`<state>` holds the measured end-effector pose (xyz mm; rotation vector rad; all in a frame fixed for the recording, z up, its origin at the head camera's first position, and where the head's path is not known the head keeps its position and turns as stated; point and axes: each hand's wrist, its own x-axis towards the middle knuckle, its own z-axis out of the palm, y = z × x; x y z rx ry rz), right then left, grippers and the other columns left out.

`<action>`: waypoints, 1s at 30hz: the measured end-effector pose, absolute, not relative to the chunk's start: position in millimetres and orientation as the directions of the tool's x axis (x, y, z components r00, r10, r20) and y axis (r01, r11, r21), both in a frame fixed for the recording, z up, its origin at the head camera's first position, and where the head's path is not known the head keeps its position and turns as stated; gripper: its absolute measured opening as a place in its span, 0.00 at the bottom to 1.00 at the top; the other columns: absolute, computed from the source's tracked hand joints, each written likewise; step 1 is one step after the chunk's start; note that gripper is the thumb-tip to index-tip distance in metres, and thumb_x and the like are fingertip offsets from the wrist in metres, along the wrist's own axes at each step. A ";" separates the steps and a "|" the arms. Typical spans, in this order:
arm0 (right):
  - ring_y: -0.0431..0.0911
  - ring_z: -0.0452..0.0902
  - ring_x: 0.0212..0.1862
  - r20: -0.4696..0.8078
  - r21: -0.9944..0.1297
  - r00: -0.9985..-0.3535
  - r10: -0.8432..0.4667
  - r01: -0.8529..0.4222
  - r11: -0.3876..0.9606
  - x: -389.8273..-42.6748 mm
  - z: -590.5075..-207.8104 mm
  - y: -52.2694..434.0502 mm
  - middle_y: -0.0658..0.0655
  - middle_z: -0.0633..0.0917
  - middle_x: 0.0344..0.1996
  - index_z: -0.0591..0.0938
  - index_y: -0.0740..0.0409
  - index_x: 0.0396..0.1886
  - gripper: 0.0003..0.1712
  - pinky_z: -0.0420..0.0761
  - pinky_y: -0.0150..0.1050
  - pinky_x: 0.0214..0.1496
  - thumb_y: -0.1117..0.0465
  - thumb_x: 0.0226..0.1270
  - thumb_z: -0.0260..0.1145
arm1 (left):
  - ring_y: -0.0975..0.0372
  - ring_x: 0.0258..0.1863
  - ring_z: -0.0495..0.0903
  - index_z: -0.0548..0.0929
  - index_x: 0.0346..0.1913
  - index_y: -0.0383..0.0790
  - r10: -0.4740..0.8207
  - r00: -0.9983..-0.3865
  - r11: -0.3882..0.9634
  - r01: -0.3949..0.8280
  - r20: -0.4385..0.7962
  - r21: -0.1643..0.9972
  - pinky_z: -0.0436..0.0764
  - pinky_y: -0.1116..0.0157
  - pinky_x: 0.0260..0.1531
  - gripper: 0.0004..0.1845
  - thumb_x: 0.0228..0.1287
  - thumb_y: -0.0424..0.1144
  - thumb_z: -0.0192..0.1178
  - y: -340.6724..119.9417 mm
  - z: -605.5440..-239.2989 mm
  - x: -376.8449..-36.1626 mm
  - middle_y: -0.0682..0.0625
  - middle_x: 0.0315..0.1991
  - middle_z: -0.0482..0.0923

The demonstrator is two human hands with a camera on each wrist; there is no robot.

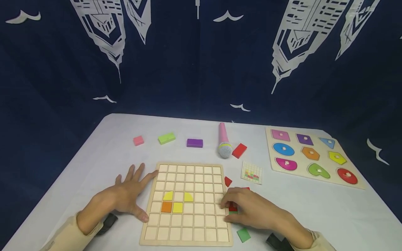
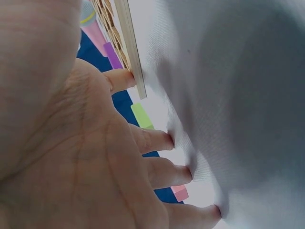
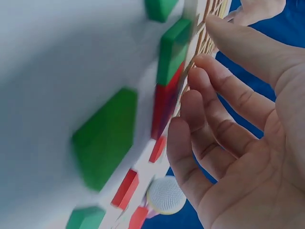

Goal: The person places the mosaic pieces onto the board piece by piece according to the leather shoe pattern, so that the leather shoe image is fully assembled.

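- The left hand (image 1: pixel 127 193) lies flat on the white tablecloth (image 1: pixel 94 164), fingers spread and straight, holding nothing; its forefinger tip and thumb touch the left edge of the square wooden grid board (image 1: pixel 188 204).
- The right hand (image 1: pixel 251 209) rests at the board's right edge, fingers bent down over a small red tile (image 1: pixel 233 208); the fingertips touch it, but whether they pinch it I cannot tell. In the right wrist view the red tile (image 3: pixel 164 107) sits hard against the board edge with a green tile (image 3: pixel 172 47) touching it.
- On the board lie two yellow tiles with rounded tops (image 1: pixel 178 196), and just below them an orange square tile (image 1: pixel 166 207) beside a yellow square tile (image 1: pixel 177 207).
- Near the right hand: another red piece (image 1: pixel 228 181), a loose green tile (image 1: pixel 243 234), and a small pattern card (image 1: pixel 252 172).
- Farther back stand a pink block (image 1: pixel 138 140), a lime green block (image 1: pixel 166 138), a purple block (image 1: pixel 194 143), a pink toy microphone (image 1: pixel 224 140) and a red block (image 1: pixel 239 150).
- At far right lies a wooden peg puzzle of coloured shapes (image 1: pixel 311 155).
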<state>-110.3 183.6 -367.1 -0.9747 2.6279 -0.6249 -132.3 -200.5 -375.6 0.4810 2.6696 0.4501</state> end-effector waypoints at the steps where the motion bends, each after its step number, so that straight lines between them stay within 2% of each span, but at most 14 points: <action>1: 0.32 0.73 0.45 -0.113 -0.477 -0.745 -0.657 -0.539 0.694 -109.7 -367.0 185.8 0.34 0.81 0.43 0.85 0.39 0.44 0.13 0.79 0.34 0.52 0.49 0.61 0.75 | 0.26 0.75 0.33 0.50 0.80 0.52 0.389 -0.866 0.890 0.264 -0.316 0.372 0.40 0.20 0.59 0.76 0.22 0.64 0.81 -200.5 -375.8 -132.1 0.24 0.78 0.34; 6: 0.34 0.72 0.45 -0.184 -0.459 -0.778 -0.601 -0.473 0.752 -106.1 -365.4 194.6 0.32 0.79 0.39 0.84 0.35 0.42 0.14 0.79 0.37 0.51 0.48 0.57 0.77 | 0.26 0.75 0.33 0.50 0.80 0.52 0.389 -0.869 0.890 0.269 -0.306 0.367 0.41 0.20 0.59 0.76 0.21 0.64 0.81 -200.6 -375.5 -131.6 0.24 0.77 0.34; 10: 0.33 0.72 0.42 -0.205 -0.454 -0.782 -0.588 -0.457 0.765 -104.3 -365.4 199.0 0.32 0.79 0.38 0.85 0.37 0.41 0.15 0.80 0.36 0.49 0.47 0.54 0.78 | 0.26 0.75 0.33 0.50 0.80 0.52 0.389 -0.870 0.890 0.269 -0.304 0.367 0.41 0.20 0.59 0.76 0.21 0.64 0.81 -200.8 -375.2 -131.8 0.24 0.77 0.34; 21: 0.32 0.71 0.39 -0.167 -0.406 -0.804 -0.571 -0.472 0.783 -99.0 -370.5 206.3 0.32 0.78 0.36 0.85 0.43 0.43 0.14 0.79 0.34 0.45 0.48 0.58 0.76 | 0.26 0.75 0.33 0.50 0.80 0.52 0.385 -0.872 0.891 0.267 -0.302 0.367 0.41 0.20 0.59 0.76 0.22 0.63 0.81 -201.3 -375.8 -131.9 0.24 0.78 0.34; 26: 0.33 0.71 0.37 -0.202 -0.381 -0.828 -0.522 -0.425 0.821 -94.5 -365.0 206.4 0.32 0.78 0.33 0.86 0.43 0.42 0.15 0.79 0.34 0.42 0.48 0.55 0.77 | 0.26 0.75 0.33 0.50 0.80 0.51 0.388 -0.870 0.891 0.268 -0.305 0.367 0.41 0.20 0.59 0.76 0.22 0.64 0.81 -200.2 -375.0 -131.4 0.24 0.77 0.35; 30: 0.33 0.71 0.34 -0.168 -0.372 -0.830 -0.532 -0.447 0.814 -91.4 -356.5 204.7 0.33 0.79 0.31 0.86 0.45 0.41 0.15 0.77 0.32 0.38 0.50 0.54 0.78 | 0.26 0.74 0.33 0.50 0.80 0.51 0.395 -0.866 0.887 0.272 -0.307 0.374 0.41 0.19 0.59 0.75 0.22 0.64 0.81 -199.9 -376.0 -130.8 0.24 0.77 0.34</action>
